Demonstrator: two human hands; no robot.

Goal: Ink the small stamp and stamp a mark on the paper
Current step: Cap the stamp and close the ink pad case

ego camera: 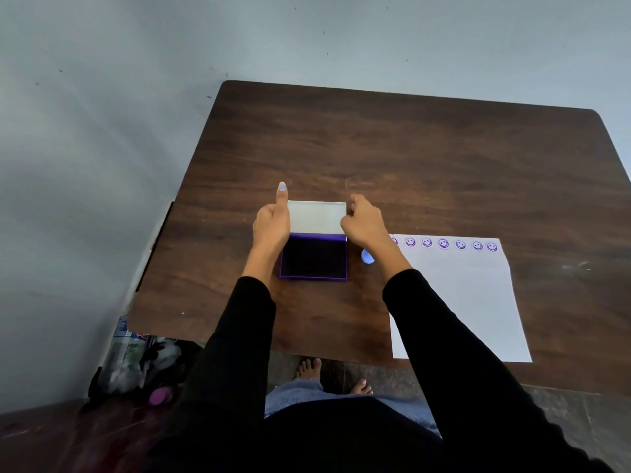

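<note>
The small stamp (367, 257) lies on the bench (409, 158) just to the right of the ink pad (314, 257), in the narrow gap between the pad's right edge and the left edge of the paper (467, 295). Only a pale blue rounded part of it shows, under the right wrist; whether it stands upright or lies on its side cannot be told, so its long axis is not clear.

From the stamp, both hands lie farther away from the person. The right hand (363, 221) is the nearer one: it sits just beyond the stamp, fingers curled on the right edge of the pad's open white lid (316, 216), and would only need to draw back and down to reach it. The left hand (271, 223) is across the pad, holding the lid's left edge with the thumb raised and pointing away from the person; the whole width of the pad lies between it and the stamp.

The pad is open, its dark purple ink surface bare, the lid tipped back on the far side. The paper lies well to the right, with a row of purple smiley marks (444, 243) along its far edge and the rest blank.

In my judgement, the right hand should pick up the stamp, carry it left to the ink, then back right to the paper.
</note>
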